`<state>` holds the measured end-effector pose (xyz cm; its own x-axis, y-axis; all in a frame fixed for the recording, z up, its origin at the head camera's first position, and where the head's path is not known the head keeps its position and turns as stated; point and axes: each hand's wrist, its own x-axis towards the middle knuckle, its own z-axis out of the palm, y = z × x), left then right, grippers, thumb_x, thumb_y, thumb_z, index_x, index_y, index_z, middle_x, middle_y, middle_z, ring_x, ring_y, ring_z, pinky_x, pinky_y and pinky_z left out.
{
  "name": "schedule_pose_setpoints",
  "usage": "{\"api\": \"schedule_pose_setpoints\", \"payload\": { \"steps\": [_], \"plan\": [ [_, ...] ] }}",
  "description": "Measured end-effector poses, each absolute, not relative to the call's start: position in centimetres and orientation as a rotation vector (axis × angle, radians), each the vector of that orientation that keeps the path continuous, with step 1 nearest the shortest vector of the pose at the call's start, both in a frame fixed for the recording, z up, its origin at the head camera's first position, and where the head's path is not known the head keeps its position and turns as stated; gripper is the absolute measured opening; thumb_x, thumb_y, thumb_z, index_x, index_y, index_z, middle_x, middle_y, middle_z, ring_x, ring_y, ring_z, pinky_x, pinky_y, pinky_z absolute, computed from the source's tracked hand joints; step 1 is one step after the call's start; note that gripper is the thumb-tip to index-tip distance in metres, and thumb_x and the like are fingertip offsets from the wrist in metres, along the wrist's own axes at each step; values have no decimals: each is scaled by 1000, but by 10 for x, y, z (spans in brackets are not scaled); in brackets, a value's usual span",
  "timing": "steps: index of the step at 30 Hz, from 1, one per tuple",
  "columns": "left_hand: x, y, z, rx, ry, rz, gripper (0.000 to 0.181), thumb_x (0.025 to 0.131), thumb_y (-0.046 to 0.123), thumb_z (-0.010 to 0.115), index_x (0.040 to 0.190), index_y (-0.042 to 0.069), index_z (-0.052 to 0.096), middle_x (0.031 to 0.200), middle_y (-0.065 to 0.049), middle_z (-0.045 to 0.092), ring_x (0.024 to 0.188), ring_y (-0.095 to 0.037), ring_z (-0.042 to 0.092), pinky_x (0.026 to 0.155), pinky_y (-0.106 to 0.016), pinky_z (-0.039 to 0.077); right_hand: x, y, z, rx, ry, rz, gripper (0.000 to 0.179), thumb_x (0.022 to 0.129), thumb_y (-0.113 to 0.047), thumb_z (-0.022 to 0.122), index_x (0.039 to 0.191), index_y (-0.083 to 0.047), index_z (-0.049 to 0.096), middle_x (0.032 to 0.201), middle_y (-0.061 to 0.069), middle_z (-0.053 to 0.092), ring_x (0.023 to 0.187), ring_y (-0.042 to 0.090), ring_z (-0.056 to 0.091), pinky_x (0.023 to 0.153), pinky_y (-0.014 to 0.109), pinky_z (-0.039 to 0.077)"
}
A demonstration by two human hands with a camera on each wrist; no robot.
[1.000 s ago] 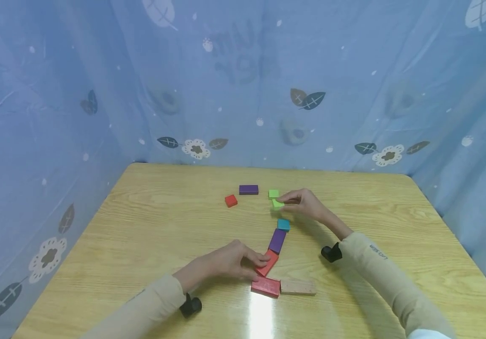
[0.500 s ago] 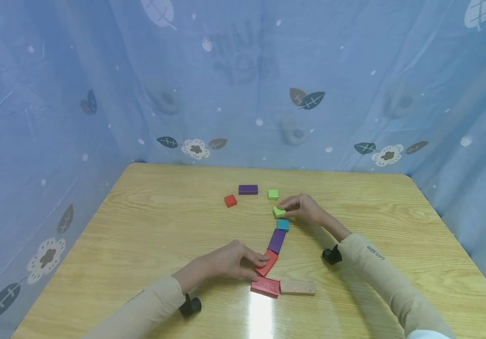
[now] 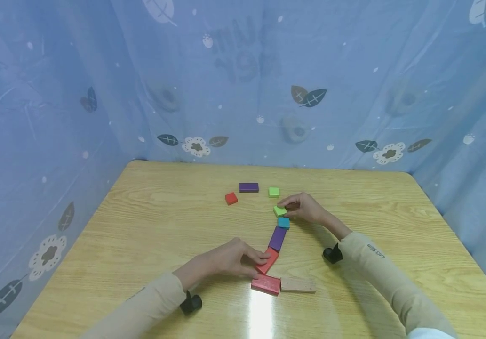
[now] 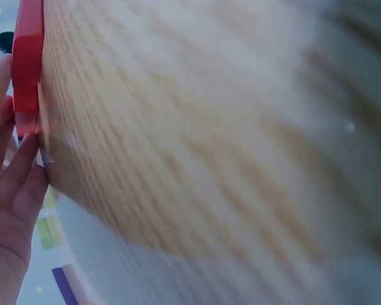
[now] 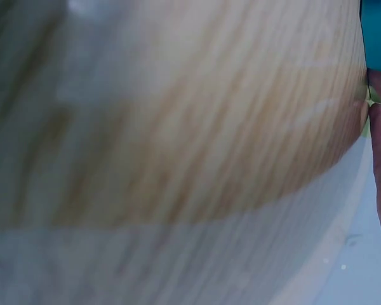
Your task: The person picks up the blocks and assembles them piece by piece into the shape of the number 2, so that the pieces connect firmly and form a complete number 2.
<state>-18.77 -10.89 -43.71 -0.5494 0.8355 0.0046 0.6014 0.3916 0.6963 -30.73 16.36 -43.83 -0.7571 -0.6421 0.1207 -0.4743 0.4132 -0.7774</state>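
A bent row of small blocks lies on the wooden table. My right hand (image 3: pixel 306 208) pinches a light green block (image 3: pixel 279 212) at the row's far end, beside a teal block (image 3: pixel 283 223). Nearer come a purple block (image 3: pixel 277 238) and a slanted red block (image 3: pixel 269 262). The left hand (image 3: pixel 231 258) rests its fingers on the slanted red block, with the thumb by the corner of a second red block (image 3: pixel 266 285). In the left wrist view, fairly straight fingers (image 4: pixel 24 168) touch the red blocks' side. The right wrist view shows the teal block (image 5: pixel 378 35) beside fingertips.
A plain wooden block (image 3: pixel 298 285) adjoins the nearer red block's right end. Farther back lie another green block (image 3: pixel 274 192), a purple block (image 3: pixel 249 187) and a small red block (image 3: pixel 231 198). A patterned blue curtain (image 3: pixel 243 94) hangs behind the table (image 3: pixel 141 226).
My right hand has brought the light green block nearer, from beside the other green block to the teal block. The left hand stays on the red block.
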Motion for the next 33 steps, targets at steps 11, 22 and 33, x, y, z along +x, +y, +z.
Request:
{"api": "schedule_pose_setpoints", "payload": {
  "steps": [11, 22, 33],
  "plan": [
    [-189, -109, -438, 1247, 2309, 951, 43, 83, 22, 75, 122, 8, 65, 130, 4, 57, 120, -5, 51, 102, -21, 39, -306, 164, -438, -960, 2436, -1288, 27, 82, 10, 69, 109, 11, 66, 114, 28, 63, 108, 41, 60, 92, 41, 50],
    [-188, -109, -439, 1259, 2314, 955, 43, 83, 22, 75, 122, 8, 65, 129, 4, 57, 120, -5, 50, 102, -21, 39, -305, 164, -436, -991, 2464, -1229, 29, 82, 11, 69, 111, 8, 67, 114, 24, 65, 108, 38, 61, 91, 40, 50],
    [-188, -109, -440, 1251, 2319, 941, 43, 83, 23, 75, 122, 9, 65, 130, 4, 57, 120, -5, 50, 102, -21, 38, -307, 168, -434, -963, 2426, -1174, 36, 85, 7, 66, 121, 5, 62, 122, 22, 61, 111, 37, 59, 93, 42, 50]
  ]
}}
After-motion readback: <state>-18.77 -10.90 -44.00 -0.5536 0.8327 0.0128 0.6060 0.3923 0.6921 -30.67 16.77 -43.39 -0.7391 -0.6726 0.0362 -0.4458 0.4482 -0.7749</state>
